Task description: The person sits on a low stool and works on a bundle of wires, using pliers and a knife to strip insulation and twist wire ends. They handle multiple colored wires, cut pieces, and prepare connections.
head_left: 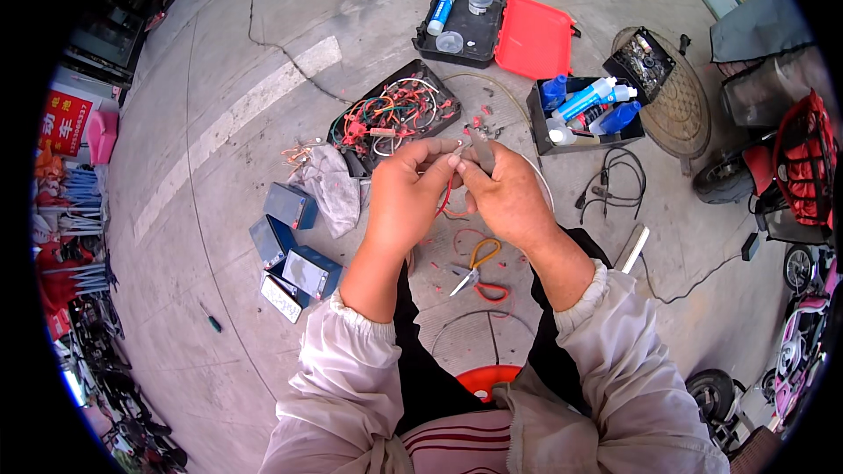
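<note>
My left hand (406, 189) pinches the end of a red wire (446, 197), which hangs down below the fingers. Close against it, my right hand (512, 190) grips a flat, grey, blade-like piece (481, 152) that points up and away from me. The fingertips of both hands almost meet, and what lies between them is partly hidden. Just beyond my left hand is a black tray (450, 104) heaped with tangled coloured wires (386, 118). Scissors with yellow and red handles (479, 272) lie spread on the ground between my legs.
Several dark blue batteries (311, 271) and a grey rag (332, 189) lie to the left. Ahead are an opened black-and-red case (536, 38) and a black box of bottles (575, 151). A black cable (643, 189) is coiled at right, near a red-bagged vehicle (803, 162).
</note>
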